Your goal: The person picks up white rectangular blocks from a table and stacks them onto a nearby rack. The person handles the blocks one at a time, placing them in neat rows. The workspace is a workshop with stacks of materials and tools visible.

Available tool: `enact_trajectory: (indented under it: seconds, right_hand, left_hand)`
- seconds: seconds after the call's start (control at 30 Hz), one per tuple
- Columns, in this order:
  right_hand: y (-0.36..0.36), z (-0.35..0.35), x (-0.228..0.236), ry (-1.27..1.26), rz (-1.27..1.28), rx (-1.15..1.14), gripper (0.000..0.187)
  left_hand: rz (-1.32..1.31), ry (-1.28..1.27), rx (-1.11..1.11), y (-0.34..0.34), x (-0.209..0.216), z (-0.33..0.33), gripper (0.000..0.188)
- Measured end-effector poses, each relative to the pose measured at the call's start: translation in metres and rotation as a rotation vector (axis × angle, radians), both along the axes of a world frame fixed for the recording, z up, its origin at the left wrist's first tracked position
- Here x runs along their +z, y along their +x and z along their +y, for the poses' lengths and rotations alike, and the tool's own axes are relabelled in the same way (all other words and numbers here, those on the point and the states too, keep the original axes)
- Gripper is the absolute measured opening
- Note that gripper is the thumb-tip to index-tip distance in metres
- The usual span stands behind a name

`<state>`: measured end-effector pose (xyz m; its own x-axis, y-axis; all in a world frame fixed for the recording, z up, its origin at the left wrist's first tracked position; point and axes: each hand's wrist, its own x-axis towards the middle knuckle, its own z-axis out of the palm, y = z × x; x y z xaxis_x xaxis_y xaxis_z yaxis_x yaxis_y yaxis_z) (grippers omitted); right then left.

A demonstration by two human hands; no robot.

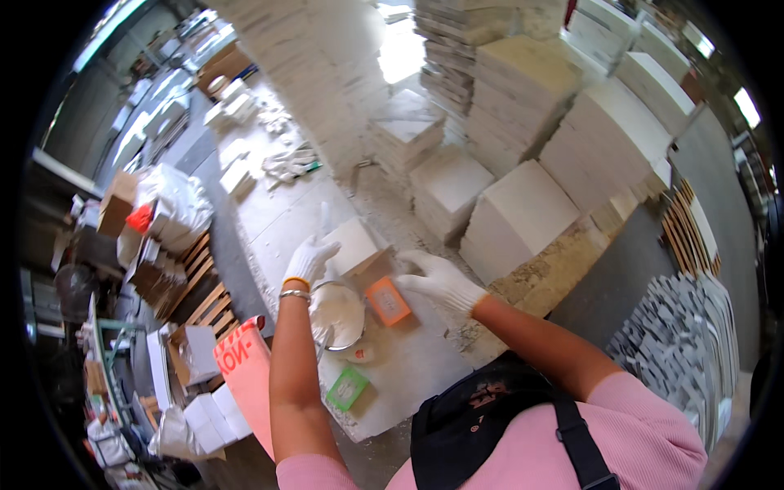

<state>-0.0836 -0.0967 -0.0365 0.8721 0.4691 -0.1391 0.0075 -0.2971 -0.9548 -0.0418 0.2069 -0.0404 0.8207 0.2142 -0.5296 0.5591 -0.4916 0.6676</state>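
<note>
- One pale square tile [349,245] lies on the workbench [400,400] between the gloved hands, apart from the stacks; it appears to be the piece being dealt with.
- Left hand [309,260]: fingers spread, at the tile's left edge; contact is unclear.
- Right hand [438,281]: fingers loosely extended, open, beyond the tile's right side, gripping nothing visible.
- Pale tile stacks [531,200] already stand along the far side; whether they are finished or waiting, I cannot tell.
- This tile seems not yet dealt with, being outside any stack.
- Its top looks flat, plain and whitish, with a brownish face below; finer marks are blurred.
</note>
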Motion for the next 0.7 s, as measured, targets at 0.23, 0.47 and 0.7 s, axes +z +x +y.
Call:
enact_trajectory:
  seconds: [0.23,0.47,0.7]
  right_hand:
    - [0.063,0.103,-0.044,-0.464,-0.027,-0.121,0.063]
    - [0.083,0.149,-0.044,-0.659,0.035,-0.078,0.065]
    - [0.092,0.124,-0.055,-0.365,0.081,-0.181,0.056]
  left_hand:
    - [0.033,-0.078,-0.115,0.014,-0.056,0.029,0.042]
    - [-0.628,0.439,-0.984,0.02,-0.1,0.069,0.025]
    - [-0.357,0.007,-0.593,0.01,-0.09,0.063,0.025]
